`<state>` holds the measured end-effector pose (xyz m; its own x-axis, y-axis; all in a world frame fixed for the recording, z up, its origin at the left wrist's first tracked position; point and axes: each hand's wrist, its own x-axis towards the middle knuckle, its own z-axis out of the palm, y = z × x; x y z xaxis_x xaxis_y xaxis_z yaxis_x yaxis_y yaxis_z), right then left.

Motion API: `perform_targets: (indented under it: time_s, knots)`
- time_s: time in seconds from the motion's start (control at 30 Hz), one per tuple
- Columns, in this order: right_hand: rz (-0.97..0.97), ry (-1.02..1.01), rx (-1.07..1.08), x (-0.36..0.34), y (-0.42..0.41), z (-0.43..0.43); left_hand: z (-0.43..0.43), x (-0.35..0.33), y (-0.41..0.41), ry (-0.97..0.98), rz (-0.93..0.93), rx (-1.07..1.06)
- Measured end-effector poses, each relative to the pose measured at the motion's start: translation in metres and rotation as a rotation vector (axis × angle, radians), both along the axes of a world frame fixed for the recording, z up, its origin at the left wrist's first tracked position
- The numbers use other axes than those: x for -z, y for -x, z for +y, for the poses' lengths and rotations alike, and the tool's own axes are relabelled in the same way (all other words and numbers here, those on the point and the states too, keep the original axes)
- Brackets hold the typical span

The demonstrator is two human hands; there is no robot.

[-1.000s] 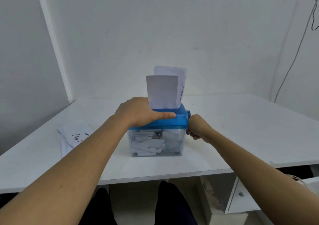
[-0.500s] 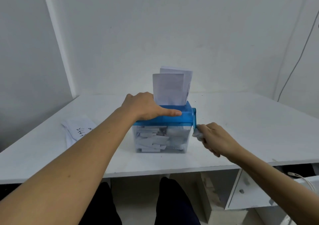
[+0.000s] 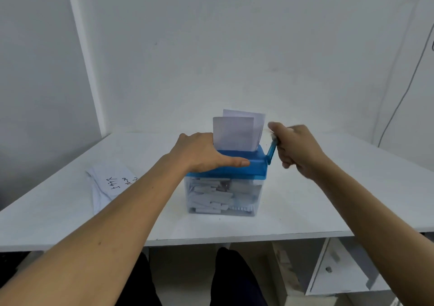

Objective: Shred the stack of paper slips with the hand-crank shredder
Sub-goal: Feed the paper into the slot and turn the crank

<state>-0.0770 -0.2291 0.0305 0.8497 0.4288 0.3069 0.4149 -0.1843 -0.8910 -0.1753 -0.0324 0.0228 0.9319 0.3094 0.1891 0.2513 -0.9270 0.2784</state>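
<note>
White desk (image 3: 305, 207) is seen: at its middle the shredder (image 3: 254, 168) is pressed down by the flat left hand (image 3: 202, 153), its crank (image 3: 272, 151) gripped by the curled right hand (image 3: 297, 149). Upright in the slot, the paper slips (image 3: 234, 134) are judged light and limp, best pinched at the top edge.

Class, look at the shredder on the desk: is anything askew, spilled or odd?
Only slightly: the two paper slips in the shredder slot sit misaligned, the rear one higher and offset right. Shreds lie inside the clear bin; nothing spilled.
</note>
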Motion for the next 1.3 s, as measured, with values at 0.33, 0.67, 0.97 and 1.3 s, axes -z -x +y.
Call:
perform_targets:
  time_s: [0.33,0.67,0.97,1.3]
  knots:
    - [-0.035,0.182,0.221,0.029,-0.059,0.05,-0.005,0.0,0.003,-0.005,-0.032,-0.004]
    - [0.052,0.217,0.224,0.087,-0.028,0.033,-0.003,0.006,0.0,0.011,-0.083,-0.05]
    - [0.006,0.379,0.149,0.063,0.004,-0.005,-0.001,0.005,-0.005,0.051,-0.064,-0.064]
    - [-0.168,-0.006,0.281,0.001,-0.022,0.02,-0.001,0.002,-0.004,0.039,-0.053,0.008]
